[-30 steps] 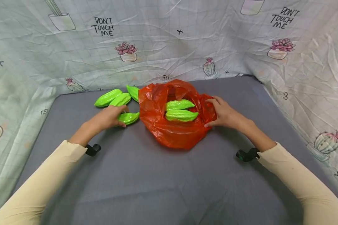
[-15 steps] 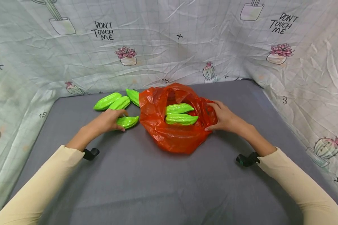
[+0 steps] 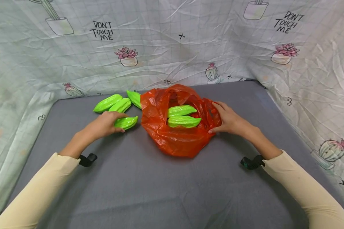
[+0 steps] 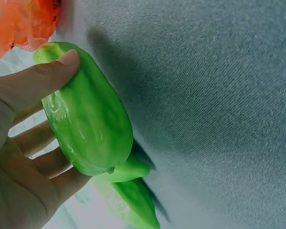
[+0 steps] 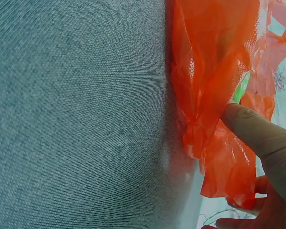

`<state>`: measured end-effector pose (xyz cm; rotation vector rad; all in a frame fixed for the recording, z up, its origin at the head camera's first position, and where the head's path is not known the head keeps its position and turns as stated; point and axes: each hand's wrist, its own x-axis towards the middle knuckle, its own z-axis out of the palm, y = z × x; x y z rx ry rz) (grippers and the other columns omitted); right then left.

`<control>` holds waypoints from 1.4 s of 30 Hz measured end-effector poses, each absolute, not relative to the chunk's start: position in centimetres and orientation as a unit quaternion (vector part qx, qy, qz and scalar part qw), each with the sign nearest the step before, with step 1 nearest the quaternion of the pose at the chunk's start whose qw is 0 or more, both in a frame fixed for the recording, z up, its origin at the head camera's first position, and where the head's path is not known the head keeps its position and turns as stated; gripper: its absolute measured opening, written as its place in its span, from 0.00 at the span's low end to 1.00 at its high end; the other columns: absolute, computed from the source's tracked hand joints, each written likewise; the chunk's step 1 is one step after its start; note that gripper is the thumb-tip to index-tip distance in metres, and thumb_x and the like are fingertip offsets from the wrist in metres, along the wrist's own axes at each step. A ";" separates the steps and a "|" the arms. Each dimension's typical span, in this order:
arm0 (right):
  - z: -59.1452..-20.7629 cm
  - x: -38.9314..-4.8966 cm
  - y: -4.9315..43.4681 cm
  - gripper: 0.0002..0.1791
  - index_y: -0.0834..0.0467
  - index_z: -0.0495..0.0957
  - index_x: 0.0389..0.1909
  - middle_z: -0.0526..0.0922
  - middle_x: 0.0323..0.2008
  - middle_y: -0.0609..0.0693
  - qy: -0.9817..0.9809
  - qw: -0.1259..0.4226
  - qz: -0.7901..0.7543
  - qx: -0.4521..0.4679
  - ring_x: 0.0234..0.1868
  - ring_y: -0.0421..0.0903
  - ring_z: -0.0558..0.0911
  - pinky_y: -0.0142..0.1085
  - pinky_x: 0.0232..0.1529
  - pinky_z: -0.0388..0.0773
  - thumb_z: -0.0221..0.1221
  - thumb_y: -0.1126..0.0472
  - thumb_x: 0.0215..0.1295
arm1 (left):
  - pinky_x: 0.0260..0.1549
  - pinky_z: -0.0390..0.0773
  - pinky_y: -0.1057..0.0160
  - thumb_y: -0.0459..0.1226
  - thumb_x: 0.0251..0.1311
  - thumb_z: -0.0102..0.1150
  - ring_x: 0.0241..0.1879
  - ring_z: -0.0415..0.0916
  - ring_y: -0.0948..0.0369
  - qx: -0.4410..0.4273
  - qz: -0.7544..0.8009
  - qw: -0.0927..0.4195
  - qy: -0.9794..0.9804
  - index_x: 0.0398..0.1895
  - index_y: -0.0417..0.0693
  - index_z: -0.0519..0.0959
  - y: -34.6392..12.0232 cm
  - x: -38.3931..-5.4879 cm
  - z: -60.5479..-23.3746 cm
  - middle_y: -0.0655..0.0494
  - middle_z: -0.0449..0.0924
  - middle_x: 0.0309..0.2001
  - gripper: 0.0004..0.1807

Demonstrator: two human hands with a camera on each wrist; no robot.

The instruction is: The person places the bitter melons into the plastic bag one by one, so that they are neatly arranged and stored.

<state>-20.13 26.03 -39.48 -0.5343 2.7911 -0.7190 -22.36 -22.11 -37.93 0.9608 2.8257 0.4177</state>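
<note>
My left hand (image 3: 104, 124) pinches a bright green bitter melon (image 3: 126, 122), thumb on one side and fingers on the other. In the left wrist view this bitter melon (image 4: 90, 114) shows its ribbed, glossy skin, and its shadow falls apart from it on the cloth. To its right stands a crumpled red plastic bag (image 3: 177, 141), mouth open, with two bitter melons (image 3: 184, 121) showing inside. My right hand (image 3: 230, 119) holds the bag's right side, thumb at the front and fingers behind. In the right wrist view the thumb presses the red plastic (image 5: 209, 95).
Behind my left hand lie two more bitter melons (image 3: 107, 103) side by side. Another bitter melon (image 3: 133, 98) is partly hidden behind the bag. Grey cloth (image 3: 149, 190) covers the table, and a printed curtain (image 3: 160, 47) hangs along the back and sides.
My left hand has shifted slightly left with the bitter melon, whose tip now sits farther from the bag. The right hand and the bag have barely moved. The head view has tilted a little.
</note>
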 end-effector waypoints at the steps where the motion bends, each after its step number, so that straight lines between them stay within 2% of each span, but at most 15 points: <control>1: -39.4 -20.1 26.0 0.63 0.69 0.49 0.78 0.51 0.75 0.70 0.947 0.103 -0.243 -0.182 0.74 0.69 0.54 0.64 0.72 0.54 0.78 0.49 0.52 | 0.55 0.75 0.40 0.32 0.51 0.77 0.55 0.79 0.40 0.316 0.139 0.063 0.936 0.58 0.33 0.80 -22.1 -22.3 -37.8 0.38 0.83 0.55 0.29; 16: -38.7 -20.1 26.1 0.66 0.71 0.46 0.78 0.50 0.76 0.70 0.950 0.100 -0.233 -0.184 0.75 0.70 0.53 0.64 0.73 0.52 0.79 0.48 0.50 | 0.55 0.75 0.39 0.32 0.51 0.77 0.52 0.79 0.39 0.304 0.141 0.025 0.942 0.60 0.33 0.78 -21.9 -21.9 -35.6 0.36 0.82 0.54 0.31; 29: -38.2 -20.0 26.0 0.66 0.71 0.46 0.78 0.49 0.76 0.70 0.950 0.105 -0.230 -0.184 0.75 0.70 0.51 0.64 0.73 0.51 0.79 0.48 0.50 | 0.58 0.72 0.37 0.34 0.54 0.76 0.58 0.75 0.38 0.296 0.136 0.029 0.945 0.63 0.35 0.77 -21.5 -21.6 -33.2 0.35 0.79 0.59 0.32; 42: -38.3 -20.0 25.9 0.67 0.70 0.45 0.79 0.48 0.77 0.69 0.949 0.113 -0.229 -0.186 0.76 0.69 0.50 0.64 0.73 0.51 0.78 0.49 0.51 | 0.52 0.75 0.39 0.35 0.54 0.77 0.50 0.78 0.41 0.297 0.135 0.032 0.945 0.63 0.37 0.78 -21.3 -21.5 -31.6 0.35 0.82 0.54 0.32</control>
